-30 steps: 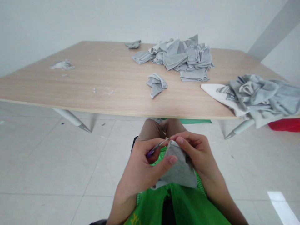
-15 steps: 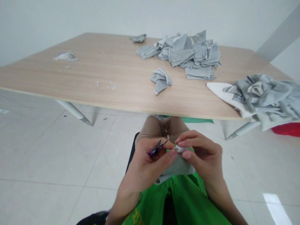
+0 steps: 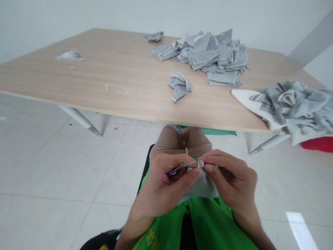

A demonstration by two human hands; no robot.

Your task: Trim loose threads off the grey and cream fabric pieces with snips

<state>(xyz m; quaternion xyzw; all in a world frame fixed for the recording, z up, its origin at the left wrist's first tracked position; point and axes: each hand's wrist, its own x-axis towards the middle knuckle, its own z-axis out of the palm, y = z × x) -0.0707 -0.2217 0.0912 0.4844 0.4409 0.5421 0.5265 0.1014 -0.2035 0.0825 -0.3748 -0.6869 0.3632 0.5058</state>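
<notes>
My left hand (image 3: 166, 184) is closed around small thread snips (image 3: 179, 168) with purple handles. The blades lie nearly together, their tips beside a rolled white-grey end of cloth. My right hand (image 3: 231, 173) pinches that end between thumb and fingers. The rest of the grey cloth piece (image 3: 201, 187) hangs below both hands, over my lap, partly hidden by the left thumb and palm. Whether the left thumb also grips the cloth I cannot tell.
On the wooden table (image 3: 125, 104) lie a heap of folded grey cloth pieces (image 3: 205, 57), a single crumpled piece (image 3: 180, 86) and white lint (image 3: 70, 55). A pile of loose grey cloths (image 3: 299, 104) overhangs the front edge at right.
The snips' blades have come together from a spread position and turned toward the cloth. The cloth's pinched end now faces up as a small roll, and my right hand has shifted slightly right.
</notes>
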